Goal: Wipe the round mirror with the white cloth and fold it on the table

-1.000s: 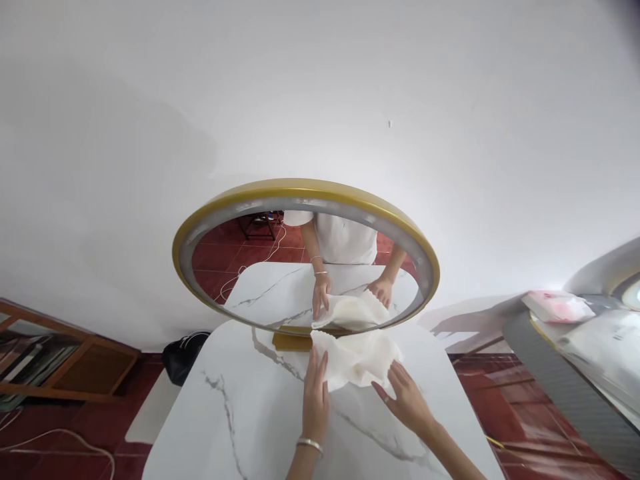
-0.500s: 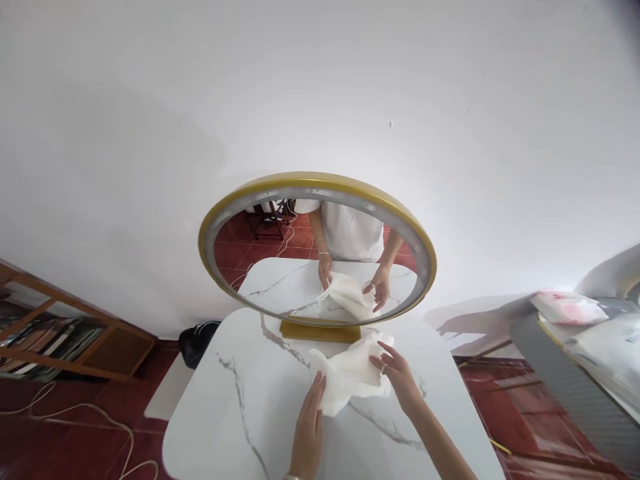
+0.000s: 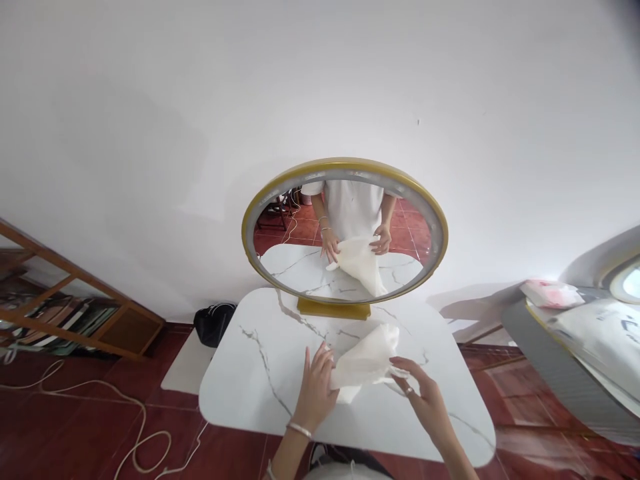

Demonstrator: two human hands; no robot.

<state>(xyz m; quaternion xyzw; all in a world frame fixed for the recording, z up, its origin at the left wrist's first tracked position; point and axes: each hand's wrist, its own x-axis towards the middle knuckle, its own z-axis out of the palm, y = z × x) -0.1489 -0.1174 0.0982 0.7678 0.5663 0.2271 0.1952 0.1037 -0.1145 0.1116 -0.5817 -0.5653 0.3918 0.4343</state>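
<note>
A crumpled white cloth or tissue [image 3: 367, 360] is held between both hands just above the white marble-patterned table [image 3: 240, 380]. My left hand [image 3: 316, 390] touches its left edge, fingers spread and pointing up and away. At its right edge, my right hand [image 3: 417, 393] pinches the white material between thumb and fingers; a ring shows on one finger. Behind the cloth stands an oval mirror with a gold frame [image 3: 345, 162] on a gold base [image 3: 333, 309]. Both hands and the cloth are reflected in the glass.
A black bag [image 3: 214, 325] lies on a white surface left of the table. Wooden shelving with books [image 3: 125, 330] stands farther left. Cables [image 3: 143, 433] cross the red floor. At right, a grey side table [image 3: 555, 360] bears a pink-white packet [image 3: 551, 293] and a white bag [image 3: 603, 327].
The view has shifted, showing more of the table's front edge. The cloth has been lifted and folded over, and my right hand has closed on its right edge. My left hand's fingers have spread.
</note>
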